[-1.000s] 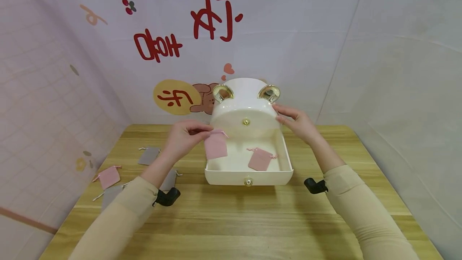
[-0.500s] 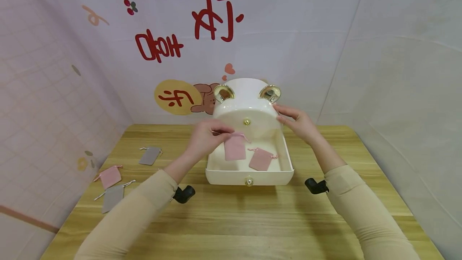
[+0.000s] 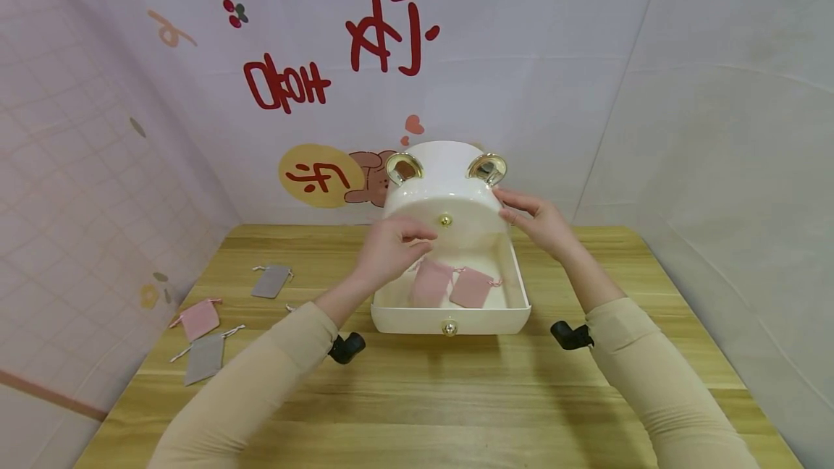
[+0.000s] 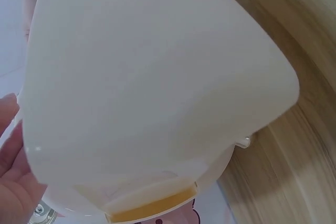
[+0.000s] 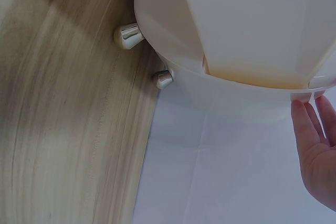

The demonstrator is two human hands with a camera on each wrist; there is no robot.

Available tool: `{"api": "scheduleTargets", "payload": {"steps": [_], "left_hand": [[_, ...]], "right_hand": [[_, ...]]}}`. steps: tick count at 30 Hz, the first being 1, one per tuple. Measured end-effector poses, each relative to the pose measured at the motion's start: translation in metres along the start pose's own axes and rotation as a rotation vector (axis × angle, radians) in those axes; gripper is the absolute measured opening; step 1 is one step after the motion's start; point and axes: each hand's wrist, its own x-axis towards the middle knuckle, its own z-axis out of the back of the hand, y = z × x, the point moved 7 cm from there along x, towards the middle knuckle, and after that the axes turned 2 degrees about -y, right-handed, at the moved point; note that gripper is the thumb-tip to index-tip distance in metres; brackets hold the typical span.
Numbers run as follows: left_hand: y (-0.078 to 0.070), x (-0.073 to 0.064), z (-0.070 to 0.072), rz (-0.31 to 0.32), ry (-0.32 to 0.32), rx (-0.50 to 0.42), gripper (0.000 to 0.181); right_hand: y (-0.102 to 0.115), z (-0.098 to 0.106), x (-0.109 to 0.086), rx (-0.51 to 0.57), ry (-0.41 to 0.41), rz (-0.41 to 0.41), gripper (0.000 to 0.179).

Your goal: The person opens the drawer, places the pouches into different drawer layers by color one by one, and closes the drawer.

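Observation:
My left hand (image 3: 391,250) hovers over the open drawer (image 3: 409,321) of a white cabinet (image 3: 446,168), thumb and fingers slightly parted. Just below its fingertips, a blurred pink drawstring pouch (image 3: 430,284) shows inside the drawer, clear of the fingers. A second pink drawstring pouch (image 3: 470,288) lies flat beside it. My right hand (image 3: 538,223) touches the cabinet's right side near the top; the right wrist view shows its straight fingers (image 5: 303,124) against the white wall. In the left wrist view, the drawer's underside (image 4: 147,77) hides both pouches.
Left on the wooden table (image 3: 456,411) lie a grey pouch (image 3: 271,281), a pink pouch (image 3: 199,320) and another grey pouch (image 3: 205,358). A white cord end (image 3: 290,307) pokes out beside the left sleeve. Gold-rimmed ears (image 3: 487,168) top the cabinet, against a printed curtain.
My left hand has carried the pink pouch rightward over the drawer and let go of it; the pouch has dropped lower, next to the other one. My right hand has stayed at the cabinet.

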Motion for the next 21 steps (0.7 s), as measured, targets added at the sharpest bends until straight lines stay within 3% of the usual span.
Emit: {"api": "scheduleTargets", "payload": {"steps": [3,10,21], "left_hand": [[0.000,-0.001,-0.002,-0.009,0.015,0.021,0.014],[0.009,-0.005,-0.004,0.030,0.044,-0.033,0.015],[0.033,-0.013,0.007,0.059,0.013,-0.148,0.018]], "right_hand": [[0.001,0.000,0.000,-0.003,0.001,0.008,0.048],[0.001,0.000,-0.001,0.000,0.000,0.006,0.047],[0.001,0.000,-0.001,-0.014,-0.004,0.031,0.047]]}}
